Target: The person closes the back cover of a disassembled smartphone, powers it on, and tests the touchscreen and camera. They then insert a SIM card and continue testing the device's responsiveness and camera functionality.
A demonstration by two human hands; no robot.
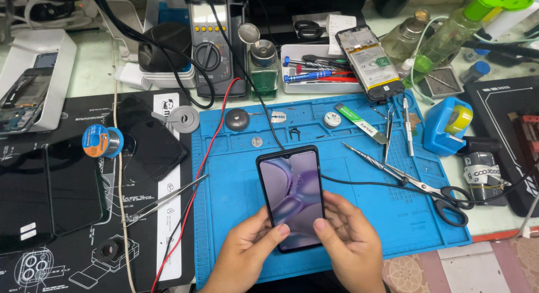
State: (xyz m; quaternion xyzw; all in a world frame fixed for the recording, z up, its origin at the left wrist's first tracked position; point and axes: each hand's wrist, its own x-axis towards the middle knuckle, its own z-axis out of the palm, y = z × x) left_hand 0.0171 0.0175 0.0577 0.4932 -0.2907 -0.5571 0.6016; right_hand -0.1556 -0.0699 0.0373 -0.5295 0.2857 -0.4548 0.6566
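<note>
both hands (247,253) (351,245) hold phone (291,197); tray (292,86) holds screwdrivers (307,75).

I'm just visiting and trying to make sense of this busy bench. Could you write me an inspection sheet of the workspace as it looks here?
Surface: blue work mat beside a black printed mat on a pale bench.
Job's things: smartphone, screen lit, face up over the blue mat.
Hands: left hand and right hand hold the smartphone's lower end, thumbs on the glass.
Clutter: scissors, tweezers, solder spool, opened phone, multimeter, tool tray, tape dispenser, green bottle.
Cables: red lead and black lead cross the mats; a black cable enters the smartphone's top.
Surroundings: tiled floor at lower right.
</note>
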